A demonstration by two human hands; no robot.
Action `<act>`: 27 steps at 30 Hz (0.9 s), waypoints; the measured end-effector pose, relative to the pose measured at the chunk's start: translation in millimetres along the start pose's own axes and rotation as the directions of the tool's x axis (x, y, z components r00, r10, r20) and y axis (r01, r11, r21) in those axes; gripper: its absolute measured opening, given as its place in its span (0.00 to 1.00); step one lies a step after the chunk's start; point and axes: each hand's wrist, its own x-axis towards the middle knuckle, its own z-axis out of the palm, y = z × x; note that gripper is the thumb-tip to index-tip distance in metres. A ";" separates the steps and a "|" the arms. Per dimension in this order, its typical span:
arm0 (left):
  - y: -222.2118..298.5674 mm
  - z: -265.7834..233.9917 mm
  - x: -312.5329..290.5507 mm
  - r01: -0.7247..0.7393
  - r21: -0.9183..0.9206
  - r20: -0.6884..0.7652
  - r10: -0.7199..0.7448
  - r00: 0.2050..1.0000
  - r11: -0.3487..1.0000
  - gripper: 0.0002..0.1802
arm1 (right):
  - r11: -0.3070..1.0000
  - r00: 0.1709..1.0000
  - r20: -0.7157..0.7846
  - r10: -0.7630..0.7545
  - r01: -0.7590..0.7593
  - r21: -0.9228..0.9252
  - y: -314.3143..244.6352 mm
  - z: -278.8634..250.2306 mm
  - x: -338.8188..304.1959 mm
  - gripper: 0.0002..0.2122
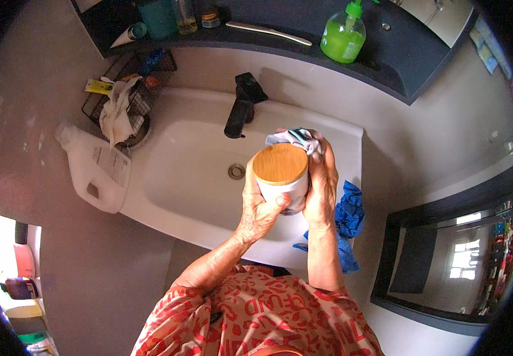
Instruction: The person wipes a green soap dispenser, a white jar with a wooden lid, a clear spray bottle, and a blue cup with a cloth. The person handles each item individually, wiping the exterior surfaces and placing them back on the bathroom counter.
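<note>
Over the right half of the white sink [167, 178], I hold a white jar [277, 188] with a round wooden lid [280, 164]. My left hand [257, 207] grips the jar's left side, its thumb across the front. On the other side, my right hand [322, 193] is closed around a light grey and white cloth [297, 139], which bunches up behind the lid and lies against the jar. The fingers behind the jar are mostly hidden. Beyond my hands rises a black faucet [243, 107], and the metal drain [236, 171] shows left of the jar.
Crumpled blue cloth [348, 210] hangs over the sink's right edge. A white plastic jug [93, 169] and a wire basket [141, 98] with a pale cloth stand at the left. On the dark shelf above are a green soap bottle [344, 38] and a toothbrush-like white stick [268, 32].
</note>
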 end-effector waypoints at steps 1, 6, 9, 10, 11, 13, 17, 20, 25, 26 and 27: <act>4.6 -1.4 0.9 0.003 -0.015 -0.001 -0.003 1.000 1.000 0.48 | 0.999 0.999 -0.038 -0.028 0.029 0.019 2.6 5.2 -5.4 0.23; 13.0 -10.9 2.7 0.036 -0.191 -0.014 -0.039 0.999 0.981 0.46 | 0.947 0.953 0.077 -0.294 0.301 -0.115 17.9 18.4 -31.5 0.21; 15.7 -20.1 3.0 0.067 -0.166 0.017 -0.065 0.998 0.984 0.41 | 0.824 0.903 0.159 -0.400 0.430 -0.370 18.5 28.9 -43.5 0.21; 18.8 -22.7 4.0 0.076 -0.142 0.022 -0.073 0.997 0.987 0.40 | 0.744 0.843 0.208 -0.496 0.536 -0.399 25.5 28.3 -45.5 0.22; 20.2 -26.7 6.8 0.093 0.022 0.007 -0.093 0.996 0.995 0.38 | 0.734 0.843 0.213 -0.494 0.536 -0.416 27.6 30.0 -50.4 0.22; 11.9 -34.0 5.0 0.057 -0.040 0.053 -0.055 0.997 0.998 0.38 | 0.707 0.823 0.217 -0.525 0.563 -0.427 27.5 32.3 -55.1 0.22; 22.3 -41.4 9.1 0.039 0.028 0.185 -0.044 0.982 0.999 0.52 | 0.912 0.929 0.038 -0.368 0.368 -0.179 16.6 43.3 -53.7 0.23; 34.2 -43.3 6.9 0.016 -0.042 0.284 -0.004 0.959 0.999 0.53 | 0.954 0.954 0.004 -0.300 0.300 -0.001 -2.7 47.6 -39.3 0.26; 26.7 -49.0 7.7 0.018 -0.056 0.376 0.004 0.927 0.998 0.53 | 0.987 0.986 0.038 -0.162 0.161 0.019 -8.1 31.5 -29.4 0.22; 27.5 -50.3 8.6 0.017 -0.048 0.393 0.003 0.920 0.999 0.52 | 0.974 0.975 0.058 -0.213 0.216 -0.062 -8.3 30.4 -29.9 0.21; 29.2 -52.4 9.3 0.017 -0.040 0.409 0.001 0.912 0.999 0.52 | 0.952 0.962 0.083 -0.261 0.271 -0.141 -8.7 27.5 -30.7 0.21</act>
